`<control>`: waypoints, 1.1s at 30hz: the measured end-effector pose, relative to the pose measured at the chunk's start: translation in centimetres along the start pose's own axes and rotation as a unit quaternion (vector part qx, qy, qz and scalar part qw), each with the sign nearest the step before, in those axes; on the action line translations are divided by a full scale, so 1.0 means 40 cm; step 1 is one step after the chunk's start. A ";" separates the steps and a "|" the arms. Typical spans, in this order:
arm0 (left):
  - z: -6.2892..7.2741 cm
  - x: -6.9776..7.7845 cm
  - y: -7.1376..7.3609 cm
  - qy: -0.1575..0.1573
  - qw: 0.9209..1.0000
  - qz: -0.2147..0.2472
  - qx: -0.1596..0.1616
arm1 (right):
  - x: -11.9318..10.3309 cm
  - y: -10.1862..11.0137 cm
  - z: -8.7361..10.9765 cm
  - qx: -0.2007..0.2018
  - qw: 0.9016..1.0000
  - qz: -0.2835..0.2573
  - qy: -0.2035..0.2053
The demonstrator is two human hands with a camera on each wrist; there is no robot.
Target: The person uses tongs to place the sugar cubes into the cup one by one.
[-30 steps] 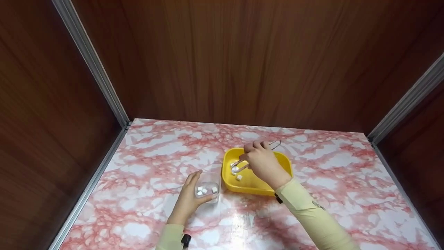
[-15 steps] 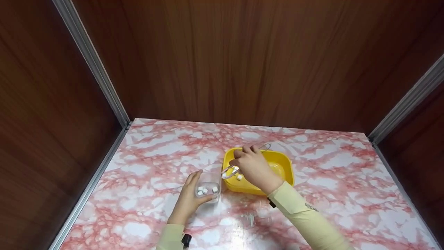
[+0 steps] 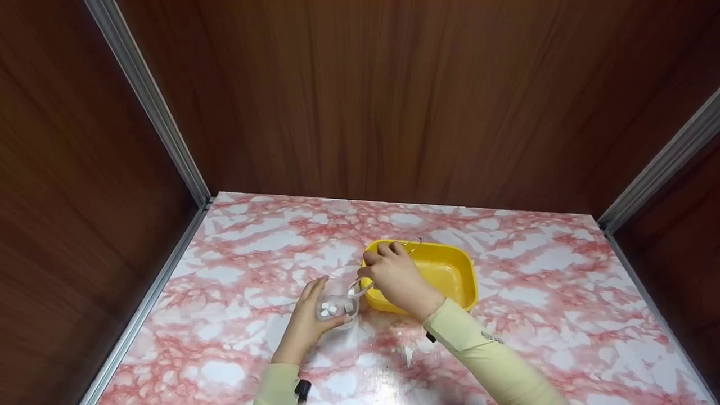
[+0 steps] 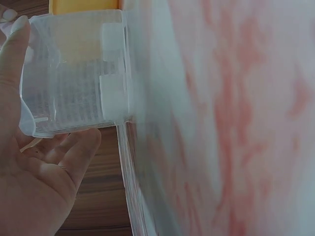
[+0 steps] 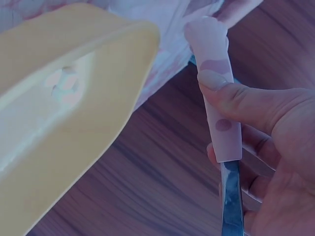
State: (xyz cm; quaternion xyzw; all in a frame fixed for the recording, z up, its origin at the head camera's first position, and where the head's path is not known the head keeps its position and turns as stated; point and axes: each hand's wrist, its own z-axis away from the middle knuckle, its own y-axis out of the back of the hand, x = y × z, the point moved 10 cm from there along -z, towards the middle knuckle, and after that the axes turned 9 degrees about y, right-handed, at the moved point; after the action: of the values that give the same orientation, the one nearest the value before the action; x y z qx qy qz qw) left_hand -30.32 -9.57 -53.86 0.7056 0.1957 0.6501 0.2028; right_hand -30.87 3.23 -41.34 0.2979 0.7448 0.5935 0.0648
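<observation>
My left hand (image 3: 306, 323) holds a small clear plastic container (image 4: 74, 83) on the table, thumb on one side and fingers on the other. Several white cubes (image 4: 114, 96) lie at its bottom. My right hand (image 3: 402, 281) pinches a pair of tongs (image 5: 219, 108) with pale pink spotted ends and a metal strip. In the head view the tongs' tips are over the container's far right edge, and a small white piece seems to be between them. Beneath the right hand stands a yellow basin (image 3: 453, 273); a few white cubes (image 5: 66, 88) lie in it, visible in the right wrist view.
The table (image 3: 253, 244) has a red-and-white marbled top. A brown wood-grain panel (image 3: 365, 101) rises behind it, with more panels and metal posts (image 3: 152, 107) at the sides. The container and basin stand close together.
My right hand has moved left with the tongs, from inside the yellow basin over its rim to the clear container. The left hand and container have stayed in place.
</observation>
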 end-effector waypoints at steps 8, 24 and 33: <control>0.000 -0.004 -0.006 0.003 1.000 0.004 -0.003 | -0.027 -0.018 -0.014 0.002 1.000 0.015 0.009; 0.001 -0.006 -0.002 0.005 1.000 0.002 -0.002 | -0.057 -0.048 -0.022 -0.011 0.999 0.018 0.030; 0.001 -0.005 -0.003 0.006 1.000 0.001 -0.004 | -0.050 -0.045 -0.015 -0.012 1.000 -0.003 0.027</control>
State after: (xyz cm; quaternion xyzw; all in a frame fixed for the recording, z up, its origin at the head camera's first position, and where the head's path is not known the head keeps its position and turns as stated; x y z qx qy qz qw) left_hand -30.29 -9.58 -54.09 0.7013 0.1934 0.6553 0.2033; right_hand -30.19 1.48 -43.35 0.2790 0.7401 0.6099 0.0498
